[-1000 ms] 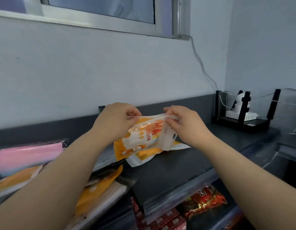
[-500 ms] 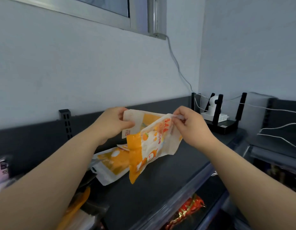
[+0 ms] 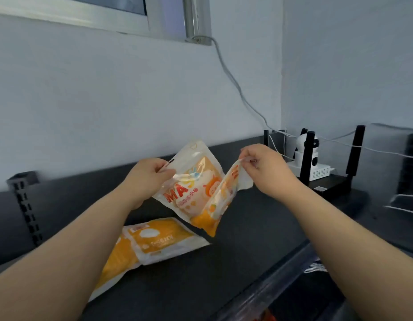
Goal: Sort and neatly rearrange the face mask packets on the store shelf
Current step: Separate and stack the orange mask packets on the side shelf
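Packets hang above the flat packet (image 3: pixel 154 242): left hand (image 3: pixel 150 179) pinches the printed packet (image 3: pixel 191 191), right hand (image 3: pixel 263 167) the edge-on packet (image 3: pixel 226 193) (held apart, probably for sorting).

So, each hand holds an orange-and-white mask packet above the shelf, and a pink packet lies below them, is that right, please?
Not quite. The head view shows the lying packet on the shelf is orange and white, not pink. The left hand and right hand do hold the orange-and-white left packet and right packet above it.
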